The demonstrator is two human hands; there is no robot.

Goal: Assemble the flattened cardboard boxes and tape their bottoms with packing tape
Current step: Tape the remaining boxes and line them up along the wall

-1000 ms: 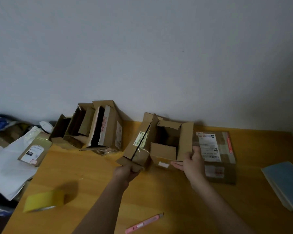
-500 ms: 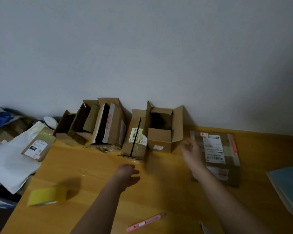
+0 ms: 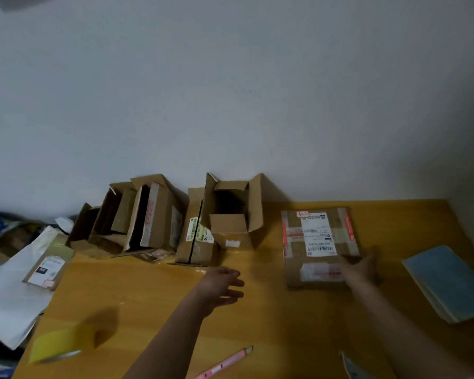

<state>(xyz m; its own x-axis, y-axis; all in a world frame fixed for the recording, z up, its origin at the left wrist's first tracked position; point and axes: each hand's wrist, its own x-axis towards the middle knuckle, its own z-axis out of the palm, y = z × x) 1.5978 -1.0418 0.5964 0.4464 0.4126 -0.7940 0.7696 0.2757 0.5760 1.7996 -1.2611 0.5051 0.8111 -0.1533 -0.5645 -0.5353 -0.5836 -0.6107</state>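
A flattened cardboard box (image 3: 319, 242) with a white shipping label lies on the wooden table at the right. My right hand (image 3: 363, 266) rests on its near right corner; motion blur hides how the fingers lie. My left hand (image 3: 222, 285) hovers over the table's middle with fingers relaxed and holds nothing. An assembled box (image 3: 231, 212) with its top flaps up stands against the wall, a narrower box (image 3: 196, 236) right beside it. Several more assembled boxes (image 3: 137, 217) stand to the left. A yellow tape roll (image 3: 63, 343) lies at the near left.
A pink utility knife (image 3: 222, 363) lies near the front edge. A blue-grey book (image 3: 449, 280) sits at the far right. White mailers and a small labelled packet (image 3: 48, 265) pile up off the table's left edge. A grey wall runs behind the boxes.
Both hands let go of the assembled box, which now stands by the wall. My right hand moved right onto the flattened box; my left hand drew back over the table.
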